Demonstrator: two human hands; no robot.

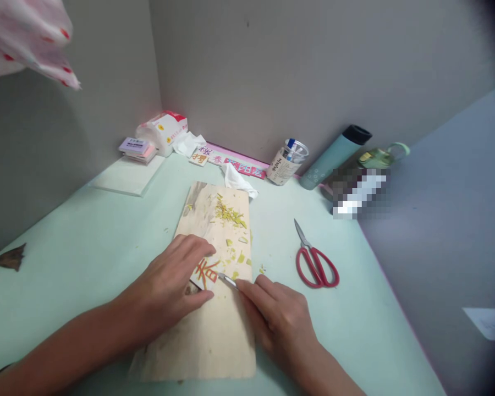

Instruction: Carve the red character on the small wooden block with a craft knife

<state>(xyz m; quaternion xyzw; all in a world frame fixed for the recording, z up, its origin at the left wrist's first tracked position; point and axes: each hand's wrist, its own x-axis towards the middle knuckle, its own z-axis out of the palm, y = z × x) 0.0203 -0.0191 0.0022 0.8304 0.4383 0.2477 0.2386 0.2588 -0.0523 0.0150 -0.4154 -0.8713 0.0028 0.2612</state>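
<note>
On a wooden board (231, 330) lies a small white carving block (208, 272) bearing an orange-red Chinese character. My left hand (177, 275) is closed around the block's left side, fingers at its top edge and thumb at its lower edge. A slim silver craft knife (227, 280) is gripped in my right hand (278, 311), its tip at the block's right edge. Yellow-green shavings (229, 212) are scattered over the board's upper and right parts.
Red-handled scissors (317, 264) lie to the right. Along the back are a tissue pack (163, 132), lettered blocks (243, 168), a crumpled tissue (238, 180), a clear labelled jar (287, 162) and a teal bottle (334, 157). A dark brown piece (11, 257) lies far left.
</note>
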